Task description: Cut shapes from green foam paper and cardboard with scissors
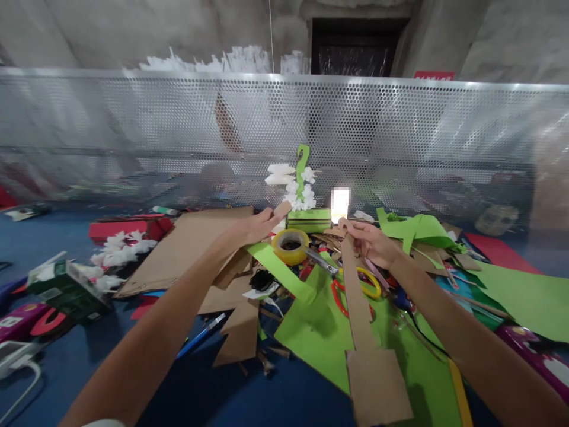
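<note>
My left hand [255, 228] is closed at its fingertips on what looks like a small cardboard piece [282, 209], just left of a green-covered box [309, 220]. On that box stands a green paper strip [301, 178] with a curled top, and white tufted paper pieces [300, 196] cluster around it. My right hand [371, 240] pinches the upper end of a long cardboard strip [354, 290]. Its wider lower end [377, 382] hangs over the green sheet [311, 332]. Behind the strip lie scissors [371, 283] with yellow and red handles, partly covered.
A yellow tape roll [291, 244] sits between the hands. Cardboard sheets [191, 243] and a blue pen [202, 335] lie left. Green paper [524, 296] and scraps spread right. A lit phone screen [340, 204] leans near the perforated metal barrier [178, 124] at the back.
</note>
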Motion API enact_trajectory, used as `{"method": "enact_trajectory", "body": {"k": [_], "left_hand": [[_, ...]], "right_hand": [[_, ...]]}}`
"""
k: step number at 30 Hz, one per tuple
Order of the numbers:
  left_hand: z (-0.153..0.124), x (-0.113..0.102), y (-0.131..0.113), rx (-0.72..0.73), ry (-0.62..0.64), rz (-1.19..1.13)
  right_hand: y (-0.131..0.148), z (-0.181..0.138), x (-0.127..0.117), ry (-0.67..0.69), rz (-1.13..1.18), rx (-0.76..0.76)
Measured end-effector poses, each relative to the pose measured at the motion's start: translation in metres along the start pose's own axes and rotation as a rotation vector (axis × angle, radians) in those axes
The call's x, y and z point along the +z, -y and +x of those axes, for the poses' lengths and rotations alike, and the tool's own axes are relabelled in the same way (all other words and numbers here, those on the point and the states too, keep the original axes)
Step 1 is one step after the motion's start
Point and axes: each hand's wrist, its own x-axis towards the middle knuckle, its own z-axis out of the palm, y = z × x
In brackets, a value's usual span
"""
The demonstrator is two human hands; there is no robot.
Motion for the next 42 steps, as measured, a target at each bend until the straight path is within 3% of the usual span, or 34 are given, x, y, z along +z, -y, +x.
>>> {"method": "enact_trajectory", "body": {"k": [4, 9, 11, 15, 19, 22, 25, 33, 37, 39, 42], "left_hand": [[-0.008, -0.006, -0.013, 0.02, -0.019, 0.264], [-0.012, -0.012, -0.015, 0.025, -0.083, 0.226], [-0.009, -0.009, -0.015, 0.018, -0.107, 0.071], [-0.001, 0.001, -0.022, 0.054, -0.139, -0.506], [-0.001, 0.019, -0.043, 0.058, -0.036, -0.767], [-0.005, 0.037, -0.06, 0.045, 0.055, -0.801], [-0.009, 0.053, -0.07, 0.14, 0.175, -0.774], [-0.013, 0.073, -0.075, 0.234, 0.168, -0.724], [-0.017, 0.078, -0.077, 0.166, 0.299, -0.829], [-0.019, 0.075, -0.078, 0.209, 0.398, -0.765], [-0.021, 0.065, -0.08, 0.336, 0.472, -0.469]], "right_hand": [[0.003, -0.002, 0.001, -0.015, 0.01, -0.005], [0.002, -0.002, -0.001, -0.001, -0.013, -0.001], [0.0, 0.0, -0.002, 0.006, -0.022, -0.007], [-0.006, 0.002, 0.002, 0.02, 0.021, -0.057], [-0.009, 0.001, 0.018, -0.011, 0.058, -0.114], [-0.012, 0.0, 0.031, -0.053, 0.062, -0.149], [-0.015, 0.001, 0.037, -0.091, 0.069, -0.171], [-0.021, 0.003, 0.04, -0.229, 0.079, -0.181], [-0.022, 0.005, 0.037, -0.292, 0.054, -0.233], [-0.022, 0.007, 0.033, -0.359, 0.024, -0.285], [-0.021, 0.01, 0.024, -0.436, -0.03, -0.365]]}}
